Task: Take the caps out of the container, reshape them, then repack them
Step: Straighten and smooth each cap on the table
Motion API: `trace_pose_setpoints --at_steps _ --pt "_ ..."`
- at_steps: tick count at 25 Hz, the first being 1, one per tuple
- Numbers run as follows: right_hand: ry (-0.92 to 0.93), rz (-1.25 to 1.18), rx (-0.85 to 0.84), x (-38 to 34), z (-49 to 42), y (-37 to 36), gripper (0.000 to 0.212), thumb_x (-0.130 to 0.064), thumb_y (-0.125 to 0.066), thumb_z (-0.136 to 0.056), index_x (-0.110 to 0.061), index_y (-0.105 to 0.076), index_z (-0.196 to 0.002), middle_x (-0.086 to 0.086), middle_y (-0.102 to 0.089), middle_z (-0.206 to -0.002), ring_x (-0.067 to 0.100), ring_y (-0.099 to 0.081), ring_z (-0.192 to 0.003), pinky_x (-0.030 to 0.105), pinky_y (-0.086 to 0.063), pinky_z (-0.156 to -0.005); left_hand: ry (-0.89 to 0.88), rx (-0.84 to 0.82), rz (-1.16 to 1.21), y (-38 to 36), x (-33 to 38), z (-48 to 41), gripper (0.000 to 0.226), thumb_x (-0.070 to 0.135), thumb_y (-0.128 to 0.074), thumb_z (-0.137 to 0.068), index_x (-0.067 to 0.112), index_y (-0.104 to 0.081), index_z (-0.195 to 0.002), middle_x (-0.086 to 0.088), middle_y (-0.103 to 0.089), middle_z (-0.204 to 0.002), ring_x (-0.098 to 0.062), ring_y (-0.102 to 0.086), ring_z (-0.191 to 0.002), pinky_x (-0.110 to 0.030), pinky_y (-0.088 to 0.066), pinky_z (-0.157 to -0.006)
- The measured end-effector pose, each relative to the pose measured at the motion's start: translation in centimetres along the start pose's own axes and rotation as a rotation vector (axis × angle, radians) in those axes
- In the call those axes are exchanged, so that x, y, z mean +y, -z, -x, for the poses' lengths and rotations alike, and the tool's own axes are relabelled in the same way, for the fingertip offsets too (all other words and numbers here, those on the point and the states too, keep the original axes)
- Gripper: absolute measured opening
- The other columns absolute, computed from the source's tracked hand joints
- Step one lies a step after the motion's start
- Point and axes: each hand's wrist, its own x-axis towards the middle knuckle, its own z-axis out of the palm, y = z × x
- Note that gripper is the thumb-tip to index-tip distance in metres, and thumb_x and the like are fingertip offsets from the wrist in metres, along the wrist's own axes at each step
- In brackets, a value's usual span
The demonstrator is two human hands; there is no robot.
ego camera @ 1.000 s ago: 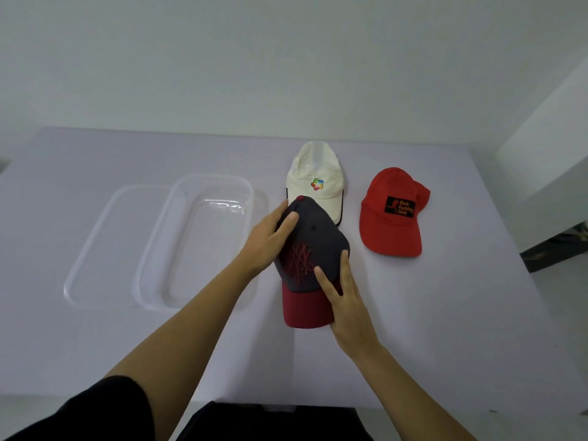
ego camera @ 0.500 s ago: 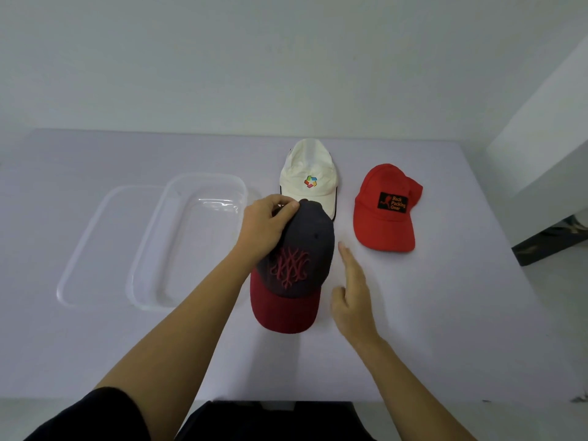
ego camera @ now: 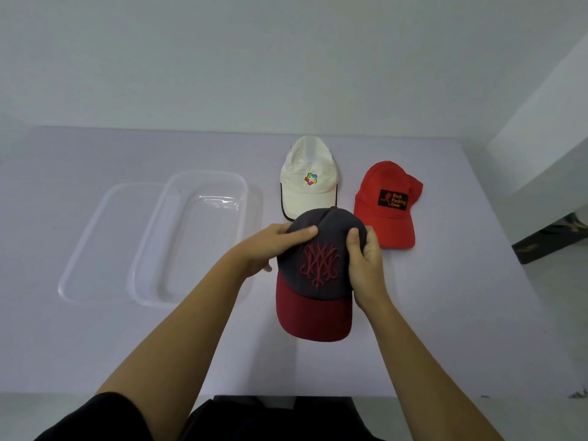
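I have the grey cap (ego camera: 319, 265) with the dark red brim between both palms, crown up, brim toward me, at the middle of the worktop (ego camera: 461, 313). My left hand (ego camera: 270, 246) is clamped on the crown's left side, thumb laid over the top; my right hand (ego camera: 366, 262) is closed on its right side, thumb pressing the front panel. I judge I am rounding the crown back into shape.

Just behind it lies the white cap (ego camera: 308, 178), its brim partly hidden by the grey crown, and the red cap (ego camera: 386, 205) sits close at my right hand. All three are out, so unpacking looks done; whether the other two are already reshaped I cannot tell, and repacking is all still ahead.

The clear container (ego camera: 191, 237) stands empty to my left, overlapping its lid (ego camera: 98, 243) farther left. The way to it is open; the near edge is well clear of the brim.
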Motion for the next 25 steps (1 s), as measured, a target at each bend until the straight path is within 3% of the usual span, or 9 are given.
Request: trace_pose_setpoints --at_steps 2,6,9,12,15,17,19,21,25 --pt "0.039 0.066 0.012 0.2 0.2 0.0 0.013 -0.029 -0.04 -0.098 -0.028 -0.052 -0.094 -0.01 -0.06 -0.094 -0.001 -0.058 -0.088 0.028 -0.05 -0.085 -0.005 -0.037 0.09 0.1 -0.6 -0.1 0.046 0.054 -0.06 -0.081 0.031 -0.058 -0.12 0.002 -0.065 -0.121 -0.023 -0.06 -0.112 -0.054 -0.047 -0.094" --pt "-0.026 0.119 -0.094 -0.1 0.0 0.4 0.019 -0.037 -0.034 -0.098 -0.03 -0.05 -0.091 -0.01 -0.057 -0.094 -0.001 -0.055 -0.087 0.019 -0.046 -0.08 -0.162 -0.028 0.29 -0.1 -1.2 0.0 0.036 0.035 -0.059 -0.087 0.019 -0.059 -0.119 -0.005 -0.068 -0.116 -0.022 -0.066 -0.106 -0.038 -0.054 -0.089" --pt "-0.058 0.138 -0.151 0.2 -0.4 0.5 0.021 -0.039 -0.032 -0.099 -0.029 -0.049 -0.09 -0.006 -0.055 -0.094 0.005 -0.054 -0.088 0.025 -0.048 -0.083 -0.264 0.061 0.313 -0.5 -1.5 0.1 0.026 0.029 -0.053 -0.092 0.019 -0.057 -0.116 -0.004 -0.069 -0.109 -0.016 -0.068 -0.097 -0.025 -0.056 -0.08" --pt "-0.05 0.125 -0.147 0.8 -0.9 0.1 0.024 -0.039 -0.032 -0.099 -0.026 -0.049 -0.089 -0.001 -0.054 -0.093 0.01 -0.052 -0.088 0.034 -0.047 -0.085 -0.261 0.108 0.321 -0.1 -1.7 -0.2 0.04 0.04 -0.045 -0.094 0.012 -0.053 -0.122 -0.006 -0.068 -0.108 -0.016 -0.068 -0.094 -0.025 -0.054 -0.076" --pt "-0.07 0.236 -0.124 2.1 -1.6 0.0 0.025 -0.037 -0.032 -0.099 -0.021 -0.051 -0.095 -0.001 -0.056 -0.093 0.011 -0.054 -0.088 0.03 -0.047 -0.081 -0.175 0.181 0.11 0.7 -2.5 -1.4 0.052 0.054 -0.045 -0.09 0.008 -0.057 -0.112 -0.01 -0.068 -0.104 -0.02 -0.067 -0.091 -0.031 -0.054 -0.078" --pt "-0.109 0.403 -0.14 3.6 -2.0 0.5 0.029 -0.037 -0.034 -0.099 -0.014 -0.051 -0.095 -0.002 -0.054 -0.085 0.013 -0.052 -0.082 0.027 -0.044 -0.071 -0.092 0.284 -0.093 0.8 -4.0 -2.7 0.054 0.058 -0.044 -0.089 0.005 -0.056 -0.088 -0.007 -0.064 -0.086 -0.019 -0.06 -0.077 -0.031 -0.047 -0.07" --pt "-0.192 0.536 -0.197 5.4 -2.3 1.0 0.032 -0.037 -0.034 -0.099 -0.01 -0.049 -0.092 -0.003 -0.051 -0.078 0.016 -0.049 -0.077 0.023 -0.039 -0.062 -0.04 0.32 -0.224 0.3 -5.9 -3.7 0.048 0.054 -0.043 -0.092 0.011 -0.043 -0.071 -0.003 -0.048 -0.07 -0.016 -0.045 -0.064 -0.028 -0.036 -0.062" --pt "-0.261 0.615 -0.242 7.0 -2.6 1.7 0.031 -0.035 -0.035 -0.099 -0.008 -0.047 -0.091 -0.003 -0.05 -0.075 0.018 -0.048 -0.077 0.022 -0.036 -0.058 -0.032 0.323 -0.295 -0.4 -7.6 -4.6 0.043 0.048 -0.042 -0.095 0.014 -0.038 -0.069 0.001 -0.039 -0.065 -0.014 -0.037 -0.06 -0.026 -0.03 -0.057" --pt "-0.281 0.7 -0.276 8.7 -3.4 2.6 0.028 -0.032 -0.04 -0.098 -0.007 -0.049 -0.091 -0.001 -0.052 -0.076 0.019 -0.049 -0.077 0.027 -0.036 -0.059 -0.017 0.323 -0.369 -0.9 -9.2 -6.0 0.041 0.043 -0.041 -0.097 0.007 -0.051 -0.079 0.001 -0.046 -0.067 -0.013 -0.043 -0.063 -0.025 -0.033 -0.058"
